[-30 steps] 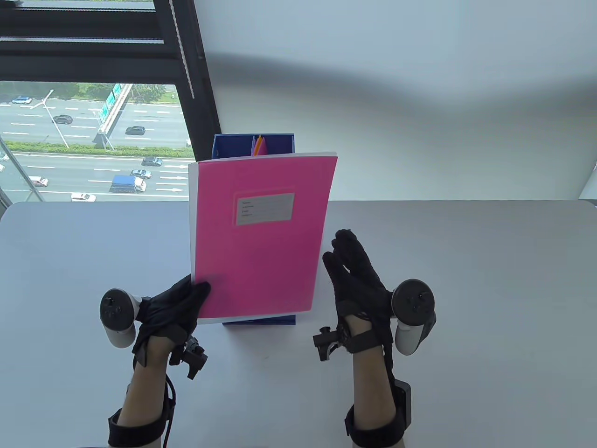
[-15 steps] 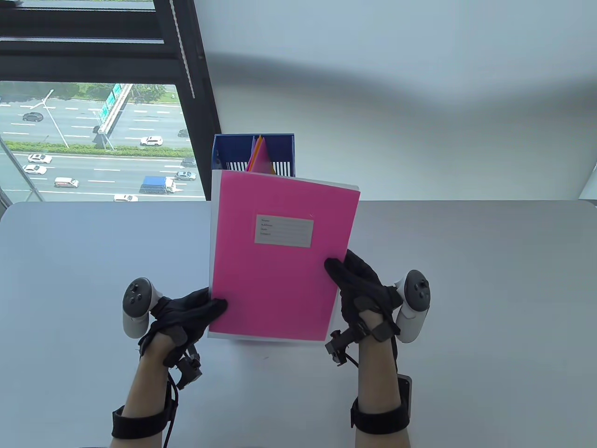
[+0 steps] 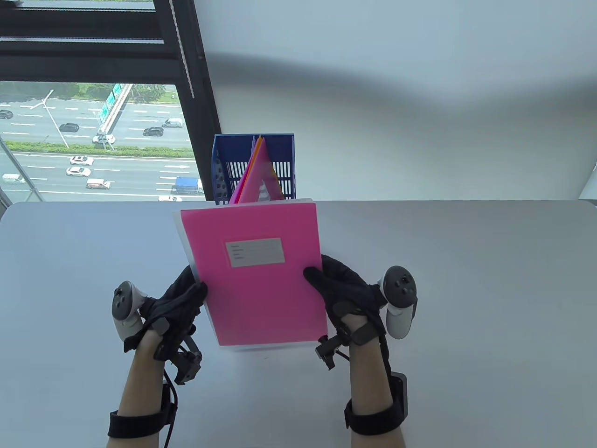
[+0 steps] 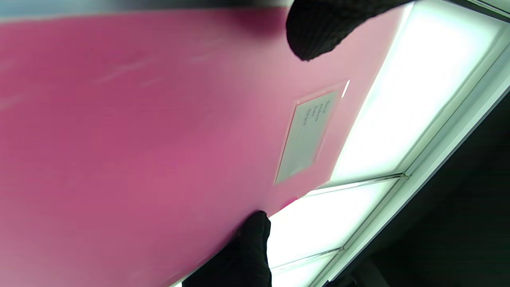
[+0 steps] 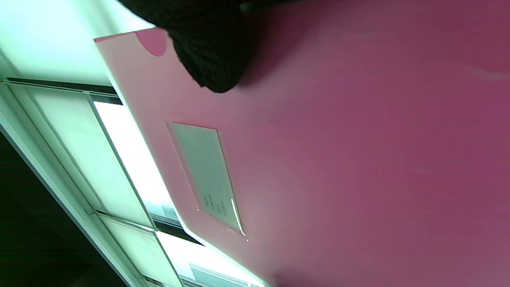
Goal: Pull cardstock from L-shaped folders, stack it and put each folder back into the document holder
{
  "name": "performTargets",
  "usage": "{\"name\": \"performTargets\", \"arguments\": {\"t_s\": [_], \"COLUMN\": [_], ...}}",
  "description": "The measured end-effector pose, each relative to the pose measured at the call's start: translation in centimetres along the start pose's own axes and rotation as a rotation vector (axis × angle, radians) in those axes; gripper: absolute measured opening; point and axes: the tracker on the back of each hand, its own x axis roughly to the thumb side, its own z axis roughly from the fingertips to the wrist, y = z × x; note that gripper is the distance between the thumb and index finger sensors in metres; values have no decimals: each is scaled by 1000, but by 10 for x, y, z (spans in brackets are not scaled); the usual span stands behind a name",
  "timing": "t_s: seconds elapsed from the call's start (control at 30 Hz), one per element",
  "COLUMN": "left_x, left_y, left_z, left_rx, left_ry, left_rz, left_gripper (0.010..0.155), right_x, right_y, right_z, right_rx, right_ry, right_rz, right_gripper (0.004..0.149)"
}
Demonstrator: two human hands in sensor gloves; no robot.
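Observation:
A pink L-shaped folder [image 3: 254, 275] with a grey label and white cardstock inside is held up above the table in front of me. My left hand [image 3: 184, 296] grips its lower left edge, thumb on the front. My right hand [image 3: 333, 289] grips its right edge, thumb on the front. Both wrist views show the pink folder [image 4: 139, 139] [image 5: 338, 159] filling the frame, with a gloved thumb over it. Behind it stands the blue document holder [image 3: 224, 163] with several pink and orange folders [image 3: 256, 179] leaning inside.
The white table [image 3: 466, 289] stretches wide on both sides of the hands. A window [image 3: 93, 140] over a road lies at the back left, a white wall behind the holder.
The folder came down and toward me, out of the holder's front. My right hand moved in from beside it and took hold of its right edge; the left hand kept its grip.

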Motion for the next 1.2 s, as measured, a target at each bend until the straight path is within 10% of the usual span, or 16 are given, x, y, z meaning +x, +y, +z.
{"name": "performTargets", "arguments": {"t_s": [0.33, 0.87, 1.2], "left_x": [-2, -3, -4], "left_y": [14, 12, 7], "left_z": [7, 3, 0], "left_rx": [125, 2, -17], "left_ry": [-13, -24, -19], "left_rz": [62, 71, 51], "left_gripper": [44, 44, 44], "right_x": [9, 29, 63], "right_y": [13, -2, 27], "right_z": [1, 11, 36], "right_rx": [77, 53, -479], "right_ry": [-51, -169, -346], "right_rz": [-38, -124, 555], "right_gripper": [47, 46, 54]}}
